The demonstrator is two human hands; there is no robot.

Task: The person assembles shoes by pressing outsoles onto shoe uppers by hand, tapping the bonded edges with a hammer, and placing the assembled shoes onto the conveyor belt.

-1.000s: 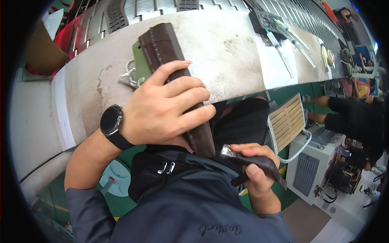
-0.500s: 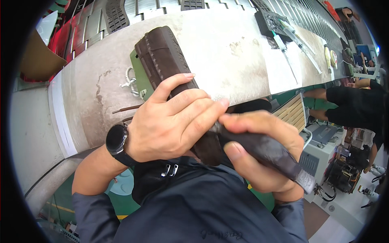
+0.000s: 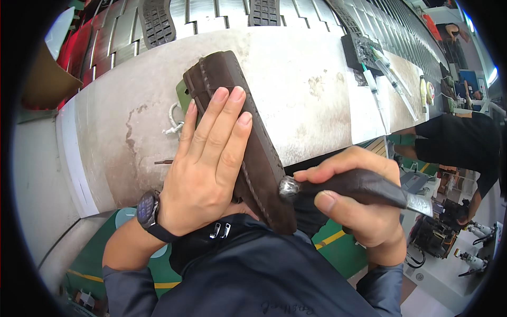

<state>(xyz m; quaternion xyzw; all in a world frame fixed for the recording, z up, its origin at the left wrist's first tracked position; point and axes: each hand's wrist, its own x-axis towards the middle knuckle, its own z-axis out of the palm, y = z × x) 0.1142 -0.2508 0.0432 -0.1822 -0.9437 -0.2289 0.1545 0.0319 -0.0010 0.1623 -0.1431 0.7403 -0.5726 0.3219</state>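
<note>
A dark brown leather shoe point(image 3: 266, 150) with a stitched seam lies on its side, slanting across the bench edge toward my body. My left hand point(image 3: 203, 158), with a black watch at the wrist, rests flat on it, fingers stretched out. Under the shoe's far left side shows a green piece point(image 3: 183, 96), with a looped white cord point(image 3: 173, 120) and a brown lace end point(image 3: 163, 162) beside it. In my right hand point(image 3: 364, 206) is a dark, curved hammer-like tool point(image 3: 364, 186). Its rounded metal head is at the shoe's right edge; whether they touch I cannot tell.
A pale, stained board point(image 3: 317, 105) covers the bench. Several syringes point(image 3: 372, 90) lean by a black block point(image 3: 359, 55) at the far right. Shoe soles point(image 3: 157, 24) lie on the metal slat conveyor point(image 3: 222, 13) behind. A person in dark clothes point(image 3: 459, 137) stands to the right.
My left hand has turned its fingers away from me and laid them flat on the shoe. My right hand has drawn the tool down and right, showing its round head. The shoe has shifted slightly toward me.
</note>
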